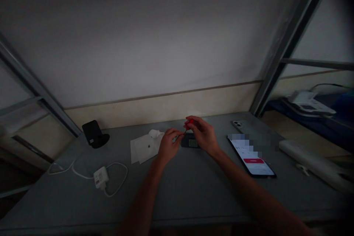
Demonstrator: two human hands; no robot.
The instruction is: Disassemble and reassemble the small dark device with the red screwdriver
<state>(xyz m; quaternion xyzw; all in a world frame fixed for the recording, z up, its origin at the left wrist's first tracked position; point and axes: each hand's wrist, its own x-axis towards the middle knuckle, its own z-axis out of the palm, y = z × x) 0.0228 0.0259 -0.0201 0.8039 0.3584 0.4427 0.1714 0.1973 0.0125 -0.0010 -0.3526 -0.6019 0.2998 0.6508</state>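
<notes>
A small screwdriver with a red handle (189,124) is pinched in my right hand (204,133), its thin shaft angled down to the left. My left hand (169,145) is closed, with its thumb and fingertips together at the lower end of the shaft; what they pinch is too small to make out. Just below the fingertips, a dark device with a small greenish display (193,142) lies on the grey table, its right side partly covered by my right hand. White paper sheets (143,149) with a small dark piece on them lie beside my left hand.
Left on the table (190,195) are a black stand (92,133) and a white adapter (101,177) with a looped cable. At the right lie a lit tablet (253,156), a phone (237,124) and a long white object (309,160). Metal posts and a wall border the table.
</notes>
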